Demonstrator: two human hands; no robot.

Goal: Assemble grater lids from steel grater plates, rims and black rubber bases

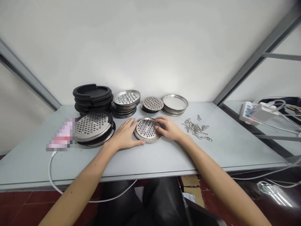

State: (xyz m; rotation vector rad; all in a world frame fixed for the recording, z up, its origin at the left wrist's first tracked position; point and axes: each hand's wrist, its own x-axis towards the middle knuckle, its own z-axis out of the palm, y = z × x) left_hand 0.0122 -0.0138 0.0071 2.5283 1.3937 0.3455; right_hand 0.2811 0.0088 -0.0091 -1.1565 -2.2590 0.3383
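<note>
A round metal grater disc (145,128) with rows of raised holes lies in a shallow round metal tray (147,140) at the middle of the table. My left hand (125,135) rests flat along the tray's left side, open, with thumb and fingers spread around the rim. At the right edge, my right hand (169,127) has its fingers bent over the rim and its thumb on the disc. To the left of my left hand stands a stack of grater discs with black rings (92,127). Loose metal clips (196,129) lie scattered to the right of my right hand.
Along the wall stand stacked black round holders (92,94), a grater disc stack (127,99), small perforated discs (152,104) and plain round trays (175,103). A blurred pink object (62,135) with a white cable lies left. A power strip (256,113) sits beyond the right frame.
</note>
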